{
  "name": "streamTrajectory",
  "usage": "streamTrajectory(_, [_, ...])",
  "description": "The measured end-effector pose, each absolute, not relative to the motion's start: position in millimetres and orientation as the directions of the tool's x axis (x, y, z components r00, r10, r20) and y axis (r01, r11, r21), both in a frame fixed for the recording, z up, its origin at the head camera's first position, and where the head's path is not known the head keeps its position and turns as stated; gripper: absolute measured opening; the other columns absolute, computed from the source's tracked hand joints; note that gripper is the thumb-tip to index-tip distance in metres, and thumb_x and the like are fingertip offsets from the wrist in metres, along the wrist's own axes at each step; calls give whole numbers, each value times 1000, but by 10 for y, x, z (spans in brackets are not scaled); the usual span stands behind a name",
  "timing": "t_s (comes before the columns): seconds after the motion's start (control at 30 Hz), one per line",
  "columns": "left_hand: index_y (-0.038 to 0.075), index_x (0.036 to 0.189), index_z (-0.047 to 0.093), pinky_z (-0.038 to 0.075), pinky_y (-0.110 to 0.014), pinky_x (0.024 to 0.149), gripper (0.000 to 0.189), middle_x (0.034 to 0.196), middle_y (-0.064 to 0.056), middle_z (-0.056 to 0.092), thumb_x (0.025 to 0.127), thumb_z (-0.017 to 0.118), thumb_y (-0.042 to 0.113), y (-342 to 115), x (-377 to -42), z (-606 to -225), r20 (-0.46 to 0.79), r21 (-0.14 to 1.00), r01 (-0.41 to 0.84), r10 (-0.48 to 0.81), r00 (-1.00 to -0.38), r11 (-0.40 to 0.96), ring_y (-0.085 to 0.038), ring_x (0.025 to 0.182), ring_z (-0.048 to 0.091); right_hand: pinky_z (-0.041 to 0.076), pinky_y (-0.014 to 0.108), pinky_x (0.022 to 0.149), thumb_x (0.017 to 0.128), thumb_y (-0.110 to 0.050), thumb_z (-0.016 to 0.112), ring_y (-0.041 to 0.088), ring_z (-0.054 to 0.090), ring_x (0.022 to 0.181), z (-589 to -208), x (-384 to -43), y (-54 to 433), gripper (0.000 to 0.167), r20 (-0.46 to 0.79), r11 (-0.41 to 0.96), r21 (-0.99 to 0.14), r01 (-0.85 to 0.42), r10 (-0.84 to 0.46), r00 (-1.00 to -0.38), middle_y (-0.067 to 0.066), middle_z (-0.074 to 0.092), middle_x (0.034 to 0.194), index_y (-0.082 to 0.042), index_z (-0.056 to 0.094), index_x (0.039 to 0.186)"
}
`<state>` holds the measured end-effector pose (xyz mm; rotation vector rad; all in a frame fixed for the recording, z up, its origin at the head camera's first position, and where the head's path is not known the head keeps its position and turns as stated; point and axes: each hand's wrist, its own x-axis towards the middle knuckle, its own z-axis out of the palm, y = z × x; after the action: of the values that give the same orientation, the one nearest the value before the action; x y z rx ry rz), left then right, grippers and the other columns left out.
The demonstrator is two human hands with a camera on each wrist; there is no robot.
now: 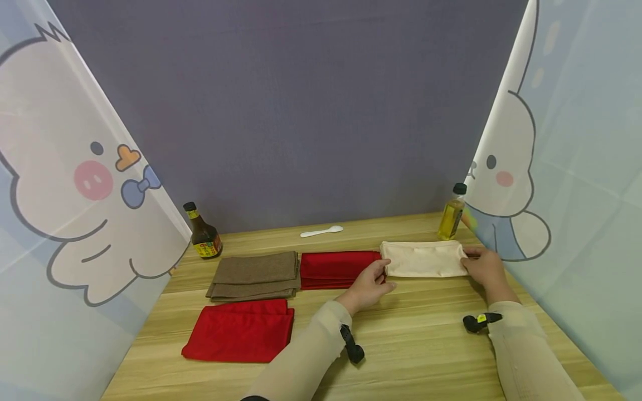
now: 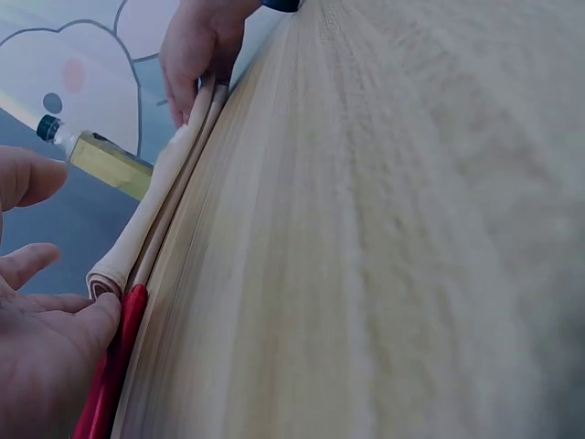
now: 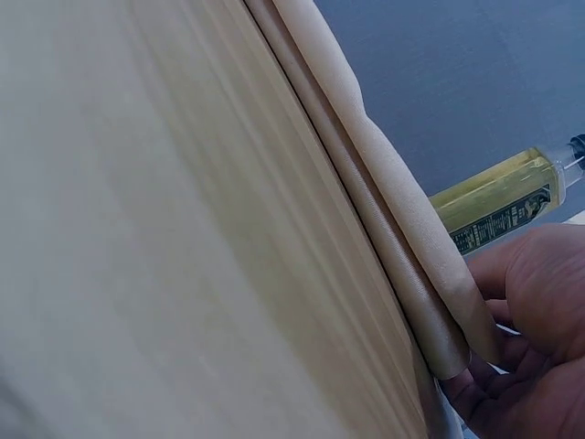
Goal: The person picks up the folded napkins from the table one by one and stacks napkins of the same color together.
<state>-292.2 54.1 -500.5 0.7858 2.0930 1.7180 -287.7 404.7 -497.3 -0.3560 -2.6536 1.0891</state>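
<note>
A folded cream cloth (image 1: 423, 259) lies flat at the right, its layers visible edge-on in the left wrist view. At its right end my right hand (image 1: 485, 267) pinches the folded edge; in the right wrist view the fingers (image 3: 516, 352) curl about that corner. My left hand (image 1: 368, 287) is at the opposite end, its fingers loosely spread and a fingertip touching the rolled edge in the left wrist view. Under this hand a folded red cloth (image 1: 333, 267) adjoins the cream one.
Left of these lie a folded brown cloth (image 1: 256, 273) and another red cloth (image 1: 241, 331). A dark sauce bottle (image 1: 204, 234) stands at the back left, a yellow oil bottle (image 1: 451, 214) behind the cream cloth. A white spoon (image 1: 322, 231) lies near the grey back wall (image 1: 291, 122).
</note>
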Motion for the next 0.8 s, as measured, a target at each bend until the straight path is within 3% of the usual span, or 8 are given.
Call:
streamTrajectory(0.23, [7,162,34,32,-41,122,67,168,-7,32,103,66,8,460,-2912,-4993,131,970,224,572,-810,96,-27,155,30,50,61,95,99,-16,62,53,59,117,-4948,-2868,4017,47,146,703,-697,144,335,-931,36,61,130,11,59,138])
streamTrajectory(0.53, [2,157,39,35,-49,119,60,163,-16,38,103,64,5,299,-2920,-4972,218,956,288,537,-815,48,-37,150,38,54,56,87,102,-20,60,51,59,117,-4876,-2833,3936,49,136,656,-738,155,371,-919,35,58,135,9,56,141])
streamTrajectory(0.67, [3,156,40,36,-51,119,57,162,-18,40,104,63,4,206,-2905,-4936,225,959,281,515,-827,32,-39,148,40,55,48,83,103,-22,61,49,59,119,-4842,-2824,3875,48,165,630,-766,129,386,-908,33,59,135,8,57,141])
streamTrajectory(0.8, [5,156,41,37,-51,118,57,160,-20,42,103,63,4,108,-2893,-4892,227,963,270,495,-839,18,-39,147,42,53,33,74,103,-23,62,44,61,115,-4816,-2831,3754,46,201,601,-794,96,407,-891,30,64,128,5,61,139])
